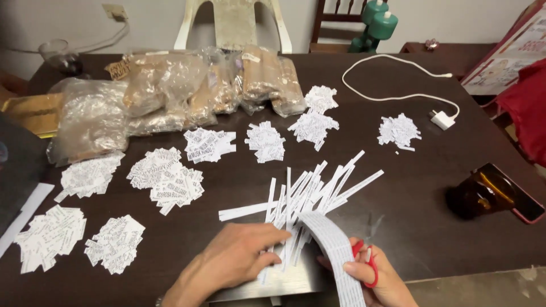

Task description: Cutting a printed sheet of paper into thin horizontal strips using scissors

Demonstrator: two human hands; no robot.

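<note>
Left hand [239, 258] pressed flat, grip wide, on paper strips [307, 196], right hand [378, 278] beside them, grip closed on red-handled scissors [367, 258] and curled printed strip [335, 250].

Far beyond your fingertips, clear plastic bags [170, 91] of brown goods lie heaped. Nearer, small white printed label piles [165, 179] dot the table; long white label strips [307, 190] fan out just past your fingers. A red-and-white poster [512, 54] leans far right.
</note>
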